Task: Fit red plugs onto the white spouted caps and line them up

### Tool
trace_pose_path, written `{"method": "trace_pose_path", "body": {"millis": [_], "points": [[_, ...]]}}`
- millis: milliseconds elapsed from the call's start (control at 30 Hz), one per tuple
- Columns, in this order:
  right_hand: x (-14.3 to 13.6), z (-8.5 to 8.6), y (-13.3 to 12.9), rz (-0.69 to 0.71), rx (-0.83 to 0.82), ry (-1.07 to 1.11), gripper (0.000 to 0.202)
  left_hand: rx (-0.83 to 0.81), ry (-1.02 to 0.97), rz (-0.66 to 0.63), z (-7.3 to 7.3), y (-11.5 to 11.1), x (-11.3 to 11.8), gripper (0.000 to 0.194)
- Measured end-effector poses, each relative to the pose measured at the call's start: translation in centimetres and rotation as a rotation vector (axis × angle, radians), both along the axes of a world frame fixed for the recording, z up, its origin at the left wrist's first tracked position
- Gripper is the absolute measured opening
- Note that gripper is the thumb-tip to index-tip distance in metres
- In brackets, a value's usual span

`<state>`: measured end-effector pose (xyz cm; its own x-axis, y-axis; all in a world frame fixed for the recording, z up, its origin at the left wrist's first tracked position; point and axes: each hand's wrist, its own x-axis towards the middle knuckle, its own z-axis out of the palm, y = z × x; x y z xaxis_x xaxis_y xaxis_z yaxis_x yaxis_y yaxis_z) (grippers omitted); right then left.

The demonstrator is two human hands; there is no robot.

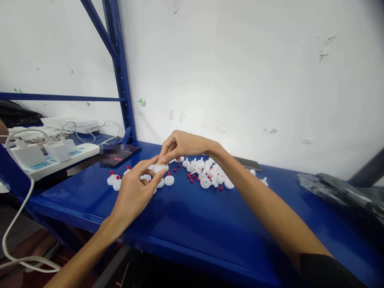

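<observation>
My left hand (136,190) grips a white plastic nozzle cap (161,168) by its round rim, between thumb and fingers. Over the top of that cap, my right hand (177,147) is closed in a pinch, its fingertips hiding the spout and whatever they hold there. Around my left hand stand several white nozzle caps with red tips, one of them a red-tipped cap (169,179) just right of the thumb. Beyond my right forearm lies a pile of white nozzle caps (207,172), with small loose red tips (191,181) scattered among them.
All this is on a blue metal table (192,224) against a white wall. A phone (124,155) lies at the back left, and another dark phone (248,163) behind the pile. At left is a power strip (60,162) with chargers; clear plastic wrapping (321,188) is at right.
</observation>
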<state>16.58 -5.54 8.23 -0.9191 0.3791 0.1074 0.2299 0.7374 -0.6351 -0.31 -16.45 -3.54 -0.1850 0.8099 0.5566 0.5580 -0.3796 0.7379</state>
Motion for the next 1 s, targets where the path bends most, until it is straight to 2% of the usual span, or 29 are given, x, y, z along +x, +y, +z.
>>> {"method": "trace_pose_path", "body": {"millis": [67, 133, 267, 333, 467, 633, 733, 867, 1000], "points": [[0.1, 0.2, -0.3, 0.047, -0.039, 0.005, 0.025, 0.003, -0.027, 0.0, -0.2, 0.0, 0.0, 0.043], [0.3, -0.2, 0.3, 0.008, -0.023, -0.013, 0.027, 0.032, -0.053, 0.02, -0.4, -0.1, 0.1, 0.043], [0.7, -2.2, 2.7, -0.244, 0.14, -0.2, 0.019, 0.031, -0.034, 0.051, -0.6, -0.4, 0.2, 0.052], [0.6, -3.3, 3.7, -0.318, 0.193, -0.296, 0.014, 0.03, -0.011, 0.083, -0.6, -0.5, 0.1, 0.054], [-0.1, -5.2, 4.5, -0.35, 0.222, -0.379, 0.022, 0.043, 0.018, 0.119, -0.8, -0.2, -0.4, 0.049], [-1.0, -6.4, 4.3, -0.346, 0.251, -0.391, 0.012, 0.125, 0.12, 0.182, -0.9, 0.4, -1.2, 0.04], [-0.8, -6.0, 4.1, -0.313, 0.22, -0.35, 0.015, 0.146, 0.173, 0.204, -0.9, 0.6, -1.4, 0.038], [0.2, -3.9, 3.5, -0.215, 0.116, -0.227, 0.01, 0.116, 0.16, 0.194, -0.8, 0.6, -1.3, 0.041], [0.8, -1.7, 2.3, -0.066, -0.075, -0.001, 0.027, 0.092, 0.099, 0.172, -0.8, 0.6, -1.2, 0.044]]}}
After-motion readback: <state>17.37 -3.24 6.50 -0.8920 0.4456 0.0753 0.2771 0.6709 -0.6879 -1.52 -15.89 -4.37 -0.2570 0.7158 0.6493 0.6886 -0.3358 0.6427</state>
